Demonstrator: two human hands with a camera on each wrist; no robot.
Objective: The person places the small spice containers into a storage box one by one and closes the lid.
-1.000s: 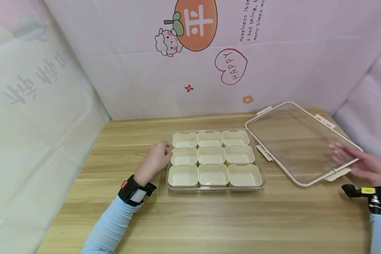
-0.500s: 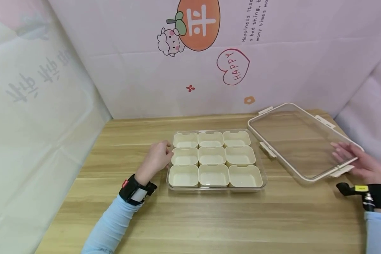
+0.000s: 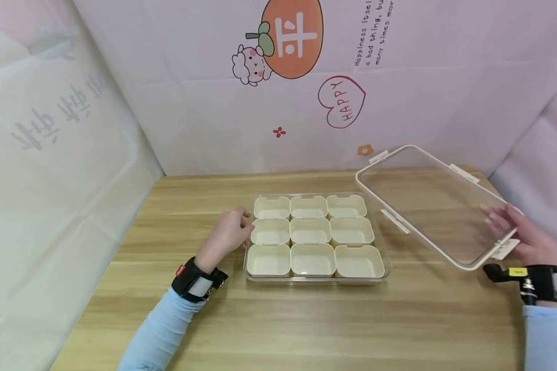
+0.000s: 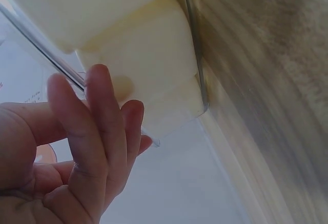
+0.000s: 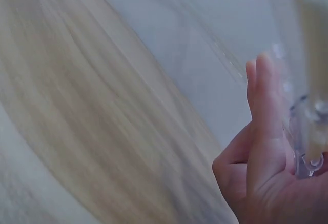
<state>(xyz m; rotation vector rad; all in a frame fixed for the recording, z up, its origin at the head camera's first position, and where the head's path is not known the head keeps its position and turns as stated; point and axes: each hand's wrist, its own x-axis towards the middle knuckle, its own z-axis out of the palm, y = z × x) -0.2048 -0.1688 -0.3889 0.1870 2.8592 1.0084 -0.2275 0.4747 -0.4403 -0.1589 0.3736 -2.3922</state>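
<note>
A clear box (image 3: 315, 280) with several cream cups (image 3: 313, 259) in rows sits on the table. My left hand (image 3: 226, 233) is at its left side. In the left wrist view, loosely bent fingers (image 4: 100, 96) touch the outside of the clear wall near the rim. To the right, my right hand (image 3: 534, 242) grips the near right corner of a clear lid (image 3: 438, 206) with a cream frame and side clips. The fingers show through the clear panel from beneath. Tilted, the lid stands over the table's right part. The right wrist view shows the lid's blurred edge (image 5: 312, 106) by the palm.
The wooden table (image 3: 278, 330) ends at a printed cloth backdrop (image 3: 190, 123) behind it. More white cloth (image 3: 60, 206) hangs along the left side and on the right. Each wrist wears a black strap (image 3: 197, 281) with a small camera.
My right hand has moved a little left and raised the lid, which now tilts more above the table. The left hand and the box stay put.
</note>
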